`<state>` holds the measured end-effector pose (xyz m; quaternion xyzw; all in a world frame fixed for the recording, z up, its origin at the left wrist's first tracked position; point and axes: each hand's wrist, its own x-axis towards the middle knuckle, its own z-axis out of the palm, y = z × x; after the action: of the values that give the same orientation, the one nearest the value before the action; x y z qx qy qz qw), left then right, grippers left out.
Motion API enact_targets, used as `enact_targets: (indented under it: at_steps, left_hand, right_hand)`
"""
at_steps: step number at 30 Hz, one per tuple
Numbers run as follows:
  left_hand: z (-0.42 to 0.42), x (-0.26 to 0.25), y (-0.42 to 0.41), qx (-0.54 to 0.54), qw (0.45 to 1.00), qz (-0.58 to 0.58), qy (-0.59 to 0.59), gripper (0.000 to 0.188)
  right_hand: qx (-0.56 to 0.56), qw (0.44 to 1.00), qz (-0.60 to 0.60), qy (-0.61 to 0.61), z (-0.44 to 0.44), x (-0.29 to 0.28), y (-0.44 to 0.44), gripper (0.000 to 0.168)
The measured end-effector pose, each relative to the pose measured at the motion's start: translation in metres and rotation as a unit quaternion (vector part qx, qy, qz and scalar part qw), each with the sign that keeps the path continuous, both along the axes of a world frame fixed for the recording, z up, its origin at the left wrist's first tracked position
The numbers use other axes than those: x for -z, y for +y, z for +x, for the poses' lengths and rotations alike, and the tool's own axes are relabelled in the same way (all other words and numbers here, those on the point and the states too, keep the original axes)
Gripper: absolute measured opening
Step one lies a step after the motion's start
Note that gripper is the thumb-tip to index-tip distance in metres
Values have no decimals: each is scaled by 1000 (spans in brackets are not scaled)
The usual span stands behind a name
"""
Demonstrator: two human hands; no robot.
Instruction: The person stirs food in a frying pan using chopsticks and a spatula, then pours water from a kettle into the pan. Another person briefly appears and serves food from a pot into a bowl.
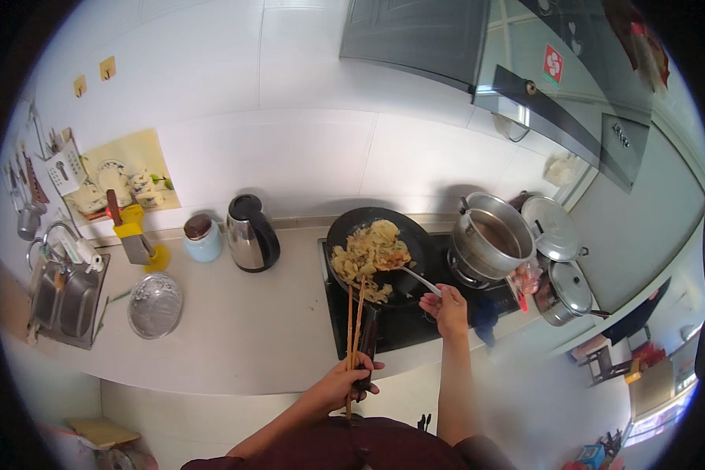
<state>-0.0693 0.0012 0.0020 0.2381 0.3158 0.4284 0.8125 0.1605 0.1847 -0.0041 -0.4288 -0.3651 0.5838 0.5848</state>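
A black frying pan (414, 235) stands on the left side of a black glass cooktop (336, 335), its handle pointing towards me. Fried, egg-like food (367, 249) lies in the pan, mostly on its left and middle. My left hand (352, 379) holds a pair of wooden chopsticks (355, 323) and rests at the pan's dark handle (369, 341); the chopstick tips reach the food at the near rim. My right hand (446, 305) grips a metal spoon or spatula (423, 281) by its handle, with the far end at the browned food.
Right of the pan stands a deep metal pot (482, 258) with liquid, beside lidded pots (555, 229). To the left are an electric kettle (247, 235), a light blue jar (204, 244), a metal bowl (154, 305), a cleaver in a yellow holder (134, 238) and a sink (76, 299). A range hood (552, 117) hangs above.
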Motion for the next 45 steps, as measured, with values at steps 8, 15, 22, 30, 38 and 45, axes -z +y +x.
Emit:
enact_targets:
  at_steps: [8,15,22,30,38,45]
  left_hand:
    - [-5,-11,-8,-33,999,-23,35,11]
    - [0,-8,-8,-52,998,-13,22,12]
    - [1,-3,-6,-56,998,-3,22,10]
    - [1,-5,-9,-63,998,-3,18,8]
    - [1,-7,-8,-59,998,-10,10,8]
    - [5,-2,-4,-50,999,6,13,8]
  right_hand:
    - [60,997,27,30,32,-14,-20,26]
    - [7,986,126,-110,56,-60,-31,24]
    - [-75,746,418,-513,15,-87,-45,16]
    - [-30,903,242,-355,31,-81,-60,17]
    - [-53,932,100,-345,39,-95,-68,17]
    - [-15,972,90,-215,25,-55,-32,16]
